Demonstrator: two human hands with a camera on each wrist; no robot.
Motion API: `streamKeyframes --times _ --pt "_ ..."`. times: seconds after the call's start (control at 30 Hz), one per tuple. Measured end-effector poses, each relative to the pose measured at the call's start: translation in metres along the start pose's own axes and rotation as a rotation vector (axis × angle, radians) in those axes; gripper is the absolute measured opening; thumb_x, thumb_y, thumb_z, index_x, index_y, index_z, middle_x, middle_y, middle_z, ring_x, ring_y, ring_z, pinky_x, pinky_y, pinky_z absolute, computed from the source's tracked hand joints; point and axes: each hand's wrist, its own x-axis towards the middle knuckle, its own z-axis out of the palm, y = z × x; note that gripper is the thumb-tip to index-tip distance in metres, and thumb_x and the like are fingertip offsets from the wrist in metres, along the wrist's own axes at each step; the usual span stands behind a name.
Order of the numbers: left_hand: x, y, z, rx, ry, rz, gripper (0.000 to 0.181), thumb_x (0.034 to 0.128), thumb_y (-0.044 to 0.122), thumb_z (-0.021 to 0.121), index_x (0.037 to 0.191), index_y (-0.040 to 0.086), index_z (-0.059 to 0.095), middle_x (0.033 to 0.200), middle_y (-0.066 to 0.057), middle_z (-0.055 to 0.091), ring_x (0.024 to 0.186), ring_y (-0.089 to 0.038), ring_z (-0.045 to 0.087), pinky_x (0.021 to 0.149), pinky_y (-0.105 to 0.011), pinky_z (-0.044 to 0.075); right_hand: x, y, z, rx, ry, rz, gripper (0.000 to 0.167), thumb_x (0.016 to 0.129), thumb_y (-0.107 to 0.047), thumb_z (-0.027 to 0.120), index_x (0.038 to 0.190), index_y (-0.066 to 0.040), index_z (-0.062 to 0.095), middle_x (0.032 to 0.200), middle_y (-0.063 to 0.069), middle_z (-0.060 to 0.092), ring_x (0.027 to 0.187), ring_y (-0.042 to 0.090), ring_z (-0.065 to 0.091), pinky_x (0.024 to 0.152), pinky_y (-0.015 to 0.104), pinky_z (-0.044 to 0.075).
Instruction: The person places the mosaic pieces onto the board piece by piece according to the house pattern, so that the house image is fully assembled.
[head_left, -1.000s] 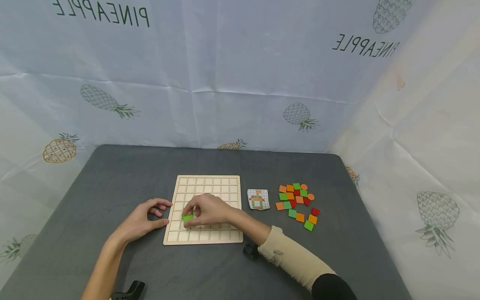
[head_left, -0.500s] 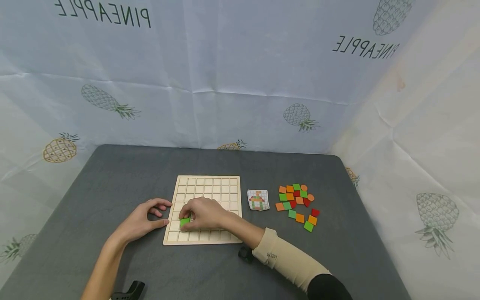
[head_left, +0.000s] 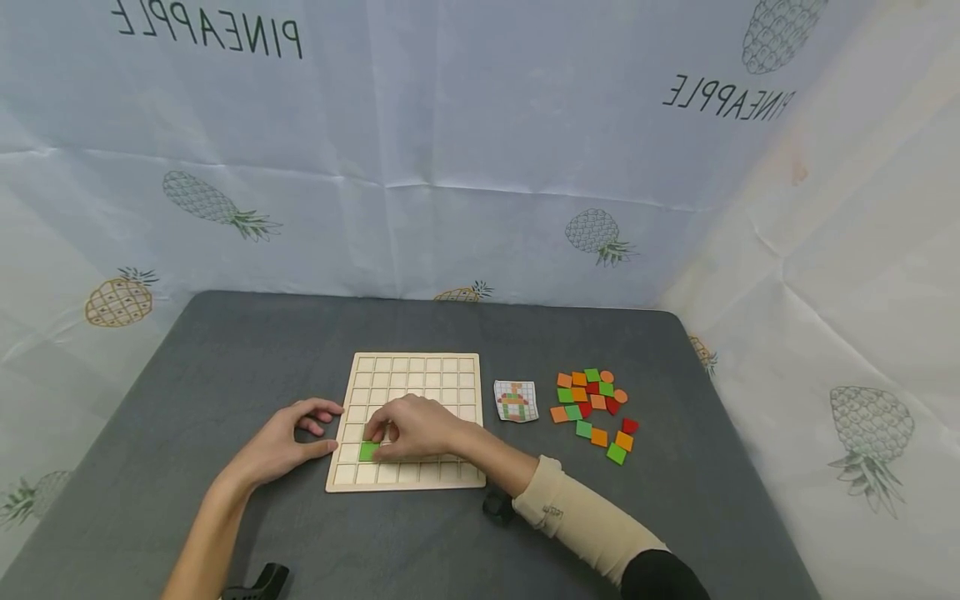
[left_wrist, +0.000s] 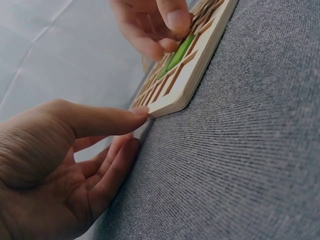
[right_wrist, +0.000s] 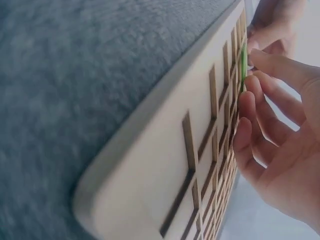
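Green tile (head_left: 369, 452): lies on the wooden board (head_left: 405, 487), in the second row from its near edge, close to the near-left corner; the step in hand seems to be settling it into a cell (how flat it sits there, the views do not tell).
Right hand (head_left: 416, 429): thumb at the tile's right side, index finger bent just over its far edge; whether they pinch it or merely touch cannot be told.
Cell under the fingers: the next move probably calls for a light press and a straight lift, so that the tile is not dragged askew.
Left hand (head_left: 292, 433): thumb touching the board's left edge, the other fingers loosely bent and spread away from it.
Pattern card (head_left: 516, 402): on the desk (head_left: 390, 550), just beside the board's right edge.
Loose tiles (head_left: 579, 393): beyond the card, towards the desk's right edge.
Right forearm (head_left: 510, 462): crosses the board's right edge, hiding some cells.
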Motion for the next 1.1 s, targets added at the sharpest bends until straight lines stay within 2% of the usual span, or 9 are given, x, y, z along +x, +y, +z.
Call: streamKeyframes --times 0.2,0.33,0.53,0.63,0.87,1.1 --pt "0.001 0.001 0.002 0.009 0.003 -0.014 0.051 0.0928 0.015 0.087 0.138 0.004 0.067 0.125 -0.014 0.066 0.100 -0.016 0.060 0.082 -0.028 0.051 -0.009 0.005 -0.017 0.051 0.019 0.005 0.024 0.098 -0.025 0.083 0.120 -0.017 0.081 0.110 -0.005 0.082 0.086 -0.006 0.065 0.076 0.012 0.051" --pt "0.001 0.001 0.002 0.008 0.008 -0.019 0.051 0.0925 0.015 0.087 0.138 0.004 0.067 0.125 -0.014 0.066 0.100 -0.016 0.060 0.082 -0.028 0.051 -0.017 0.011 -0.034 0.110 0.057 0.014 0.025 0.098 -0.020 0.081 0.122 -0.012 0.080 0.117 0.002 0.082 0.093 0.004 0.072 0.081 0.016 0.053" --pt "0.002 0.000 0.001 0.015 0.007 -0.014 0.052 0.0931 0.015 0.087 0.139 0.004 0.066 0.126 -0.015 0.066 0.100 -0.015 0.060 0.082 -0.028 0.051 -0.033 0.024 -0.056 0.149 0.110 -0.003 0.029 0.099 -0.017 0.080 0.126 -0.005 0.078 0.118 0.010 0.080 0.100 0.019 0.076 0.087 0.022 0.056" --pt "0.002 0.000 0.000 0.012 0.004 -0.013 0.052 0.0933 0.015 0.087 0.140 0.003 0.066 0.127 -0.015 0.066 0.100 -0.015 0.060 0.081 -0.028 0.051 -0.044 0.032 -0.064 0.145 0.137 -0.005 0.030 0.100 -0.018 0.080 0.126 -0.005 0.077 0.118 0.012 0.079 0.100 0.018 0.075 0.087 0.023 0.057" --pt "0.002 -0.002 0.000 0.014 0.000 -0.011 0.052 0.0937 0.015 0.086 0.140 0.004 0.065 0.127 -0.015 0.066 0.101 -0.015 0.060 0.082 -0.029 0.051 -0.072 0.052 -0.083 0.140 0.219 0.029 0.031 0.098 -0.018 0.082 0.125 -0.004 0.078 0.117 0.015 0.079 0.096 0.018 0.075 0.077 0.023 0.058" --pt "0.002 -0.002 -0.001 0.017 -0.003 -0.002 0.052 0.0934 0.015 0.087 0.140 0.004 0.066 0.127 -0.015 0.066 0.101 -0.015 0.061 0.082 -0.028 0.052 -0.103 0.071 -0.102 0.159 0.278 0.099 0.029 0.099 -0.018 0.081 0.124 -0.004 0.078 0.114 0.011 0.080 0.094 0.015 0.072 0.082 0.036 0.061"
